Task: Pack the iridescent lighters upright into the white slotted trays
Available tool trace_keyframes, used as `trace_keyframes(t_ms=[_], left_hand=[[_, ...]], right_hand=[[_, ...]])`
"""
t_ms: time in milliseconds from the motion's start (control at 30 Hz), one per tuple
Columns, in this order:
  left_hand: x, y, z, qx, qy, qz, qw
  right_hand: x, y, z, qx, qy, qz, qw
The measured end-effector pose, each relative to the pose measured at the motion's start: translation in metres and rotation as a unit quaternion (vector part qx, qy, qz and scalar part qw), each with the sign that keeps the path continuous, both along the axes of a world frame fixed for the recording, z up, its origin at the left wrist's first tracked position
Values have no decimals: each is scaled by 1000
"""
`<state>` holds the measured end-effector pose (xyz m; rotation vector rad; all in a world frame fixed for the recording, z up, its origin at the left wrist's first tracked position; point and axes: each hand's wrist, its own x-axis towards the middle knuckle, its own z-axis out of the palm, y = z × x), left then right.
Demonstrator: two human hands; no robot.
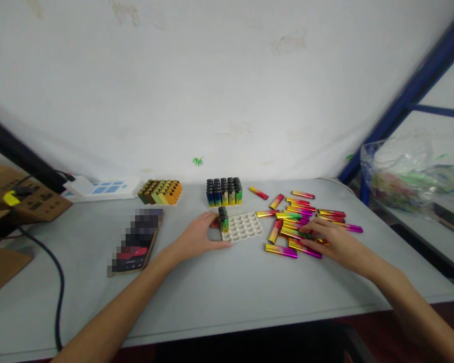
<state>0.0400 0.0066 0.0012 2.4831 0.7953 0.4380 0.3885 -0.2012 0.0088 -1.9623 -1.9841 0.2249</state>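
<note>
A white tray with rows of round-edged slots lies at the middle of the table. Several green-and-dark lighters stand upright along its left side. My left hand is at the tray's left end, thumb along the near corner and fingers curled behind the lighters; a reddish thing shows at its fingertips. On the right, many shiny lighters in yellow, red, purple and green lie loosely piled. My right hand reaches over the pile's right side, its fingers closed around a lighter with a green part showing.
A full block of upright lighters stands behind the tray, and a slanted block of orange and green ones to its left. A phone, power strip, black cable, cardboard boxes and plastic bag lie around.
</note>
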Motion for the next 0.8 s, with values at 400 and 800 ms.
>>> trace_keyframes(t_ms=[400,800], left_hand=[[0,0,-1,2,-11,-6,1000],[0,1,-3,8,-15,-9,1000]], right_hand=[[3,25,18,-131,63,0,989],[-2,12,3,-54,-15,3,998]])
